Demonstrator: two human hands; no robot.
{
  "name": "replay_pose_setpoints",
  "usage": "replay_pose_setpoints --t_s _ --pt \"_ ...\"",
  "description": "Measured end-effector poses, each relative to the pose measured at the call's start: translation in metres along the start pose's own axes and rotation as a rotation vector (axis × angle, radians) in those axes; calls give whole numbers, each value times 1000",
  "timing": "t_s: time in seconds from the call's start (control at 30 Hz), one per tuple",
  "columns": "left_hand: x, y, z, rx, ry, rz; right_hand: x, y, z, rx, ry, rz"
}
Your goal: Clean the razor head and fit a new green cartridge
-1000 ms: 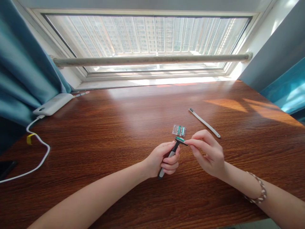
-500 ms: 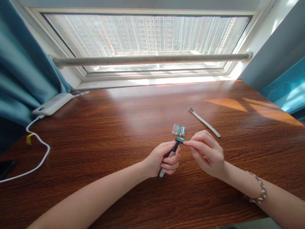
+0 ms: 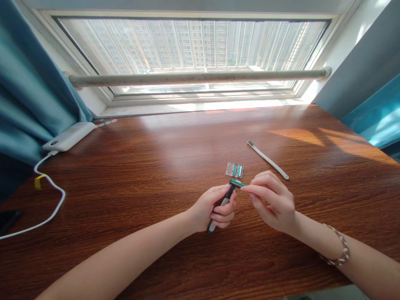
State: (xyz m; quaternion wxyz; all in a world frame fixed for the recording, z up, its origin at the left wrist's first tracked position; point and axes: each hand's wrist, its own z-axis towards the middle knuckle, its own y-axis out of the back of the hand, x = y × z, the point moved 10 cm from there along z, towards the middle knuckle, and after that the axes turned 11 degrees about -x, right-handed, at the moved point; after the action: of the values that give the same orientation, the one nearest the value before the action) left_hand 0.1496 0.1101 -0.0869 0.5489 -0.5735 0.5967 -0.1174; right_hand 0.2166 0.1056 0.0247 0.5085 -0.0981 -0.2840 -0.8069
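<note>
My left hand (image 3: 215, 207) is wrapped round the grey and black handle of a razor (image 3: 224, 203), which is tilted with its head up and away from me. A green-striped blade cartridge (image 3: 237, 183) sits on top of the handle. At the cartridge's right end, the thumb and index finger of my right hand (image 3: 273, 202) are pinched together on it, the other fingers curled loosely. Just beyond lies a clear plastic blade case (image 3: 234, 170) with two green-striped cartridges in it. Farther right rests a white toothbrush (image 3: 268, 160) with dark bristles.
The brown wooden table (image 3: 140, 175) runs up to a window (image 3: 193, 50) with a pipe (image 3: 200, 78) across it. A white power bank (image 3: 70, 136) with a white cable (image 3: 59, 204) lies at the left, beside a blue curtain (image 3: 34, 83). A dark object (image 3: 9, 220) is at the left edge.
Hardly anything differs. My right fingertips have shifted very slightly at the cartridge's end, and a little more of its green strip shows. My left hand keeps its hold on the razor.
</note>
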Motion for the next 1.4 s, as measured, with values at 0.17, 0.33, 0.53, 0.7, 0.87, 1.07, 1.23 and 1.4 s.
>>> replay_pose_setpoints --t_s 0.17,0.33,0.53,0.7,0.87,1.07,1.23,1.4 --pt "0 0 0 3 0 -5 0 0 0 2 -3 -8" --pt "0 0 0 1 -4 -7 0 1 0 2 -7 -15" --pt "-1 -1 0 -6 -4 -5 -3 0 -1 7 -22 -39" --pt "0 -1 0 -2 -2 1 0 2 2 3 -12 -26" --pt "0 0 0 2 1 6 0 5 3 -48 -13 -14" --pt "-8 5 1 -57 -149 111 -16 5 -1 -95 -168 36" --pt "-23 15 -1 -224 -374 257 -40 -20 -13 60 -514 307" --pt "-19 11 0 -182 -332 205 -49 -26 -20 53 -653 478"
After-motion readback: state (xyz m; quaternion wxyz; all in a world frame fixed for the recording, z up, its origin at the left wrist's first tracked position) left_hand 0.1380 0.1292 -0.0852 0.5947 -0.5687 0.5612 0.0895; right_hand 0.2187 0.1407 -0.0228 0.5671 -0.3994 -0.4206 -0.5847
